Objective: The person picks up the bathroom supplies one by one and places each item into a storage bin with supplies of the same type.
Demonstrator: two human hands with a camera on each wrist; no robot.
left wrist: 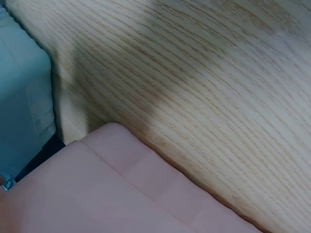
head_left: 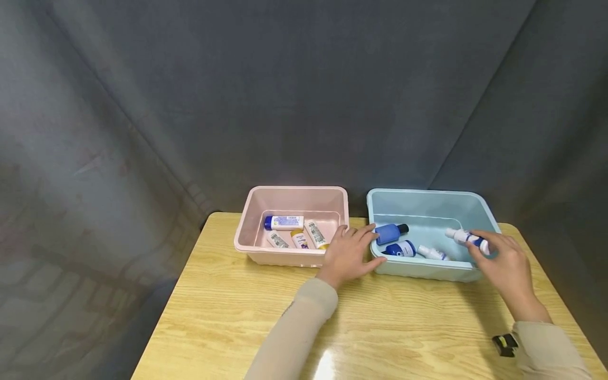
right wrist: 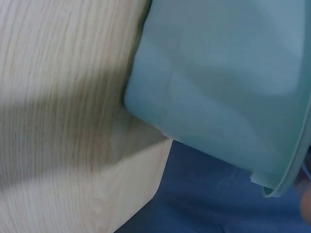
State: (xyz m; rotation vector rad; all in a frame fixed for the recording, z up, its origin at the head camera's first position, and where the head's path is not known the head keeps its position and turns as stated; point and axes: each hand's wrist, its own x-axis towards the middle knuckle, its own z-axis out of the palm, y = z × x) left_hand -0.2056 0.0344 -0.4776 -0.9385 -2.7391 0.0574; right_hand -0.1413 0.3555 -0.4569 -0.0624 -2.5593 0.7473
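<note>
In the head view my right hand (head_left: 507, 263) pinches a small white bottle with a blue label (head_left: 459, 236) above the right end of the light blue bin (head_left: 423, 271). My left hand (head_left: 348, 255) lies at that bin's left rim, thumb and fingers spread, its fingertips beside a blue bottle with a black cap (head_left: 387, 234). A dark blue bottle with a white label (head_left: 404, 248) and another small white bottle (head_left: 431, 253) lie inside the bin. Only a sliver of fingertip shows at the edge of each wrist view.
Left of the blue bin stands a pink bin (head_left: 280, 258). It holds a white tube with a blue cap (head_left: 287, 222) and several smaller tubes (head_left: 315, 233). Both bins stand at the back of the wooden table (head_left: 214, 311), before a dark grey curtain (head_left: 304, 95).
</note>
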